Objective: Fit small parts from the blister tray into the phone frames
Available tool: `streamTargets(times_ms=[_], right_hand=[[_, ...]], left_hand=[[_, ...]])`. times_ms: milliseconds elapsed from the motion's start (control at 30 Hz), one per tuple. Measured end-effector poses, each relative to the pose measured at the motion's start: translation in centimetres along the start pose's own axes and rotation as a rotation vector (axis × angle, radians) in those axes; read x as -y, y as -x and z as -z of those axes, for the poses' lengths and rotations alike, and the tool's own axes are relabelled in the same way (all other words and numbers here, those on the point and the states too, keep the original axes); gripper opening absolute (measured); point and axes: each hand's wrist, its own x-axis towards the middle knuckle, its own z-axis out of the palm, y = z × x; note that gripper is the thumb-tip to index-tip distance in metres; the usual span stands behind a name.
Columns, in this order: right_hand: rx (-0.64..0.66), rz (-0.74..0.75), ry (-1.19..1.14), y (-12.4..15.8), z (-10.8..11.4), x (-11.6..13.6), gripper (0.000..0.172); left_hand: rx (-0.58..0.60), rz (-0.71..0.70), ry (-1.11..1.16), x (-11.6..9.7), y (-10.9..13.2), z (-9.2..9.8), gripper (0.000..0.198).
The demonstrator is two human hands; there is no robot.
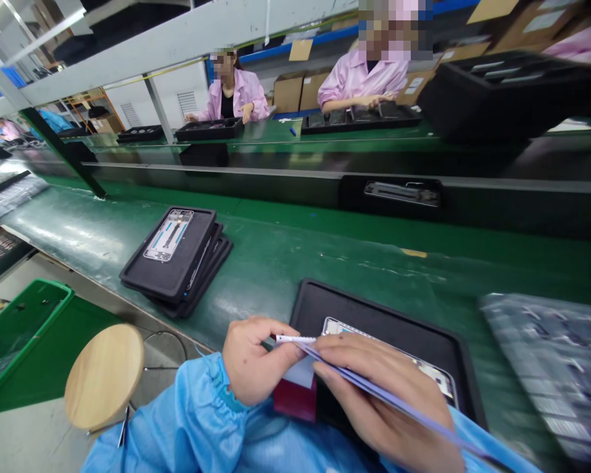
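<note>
My left hand (253, 364) is closed, pinching the end of a thin bluish strip (374, 387) with a white tip. My right hand (381, 394) lies over the strip with fingers pressed along it, holding it too. Both hands hover at the near edge of a black tray (320, 305) that holds a phone frame (436, 378), partly hidden by my right hand. A dark red block (295, 399) sits under my hands. Both sleeves are light blue.
A stack of black trays (177, 269) with a phone frame on top lies on the green belt (295, 256) to the left. Blurred bagged parts (551, 368) are on the right. A wooden stool (103, 374) and green bin (14, 322) stand lower left. Two people in pink work at trays across the line.
</note>
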Motion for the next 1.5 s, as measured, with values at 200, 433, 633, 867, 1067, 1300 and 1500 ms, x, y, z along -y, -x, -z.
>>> streamTargets(times_ms=[200,433,633,867,1067,1300,1500], right_hand=[[0.015,0.135,0.040,-0.1,0.0,-0.3,0.018],[0.020,0.149,0.037,-0.4,0.1,-0.1,0.018],[0.002,0.167,0.064,-0.4,0.0,-0.3,0.014],[0.022,0.155,0.042,0.0,-0.1,-0.8,0.016],[0.021,0.138,0.042,0.4,0.0,-0.8,0.015],[0.022,0.137,0.050,0.0,-0.1,-0.6,0.015],[-0.037,0.154,0.089,0.6,1.5,-1.6,0.020]], left_hand=[[0.007,0.060,0.044,-0.3,0.0,-0.1,0.008],[0.007,0.085,0.061,-0.4,0.0,-0.1,0.007],[0.026,0.095,0.051,-0.3,0.0,-0.2,0.006],[0.021,0.096,0.046,-0.4,0.0,-0.3,0.007],[0.032,0.103,0.050,-0.4,-0.1,-0.3,0.009],[0.036,0.106,0.057,-0.5,0.1,-0.5,0.009],[-0.033,0.175,0.049,3.4,-1.8,0.7,0.022]])
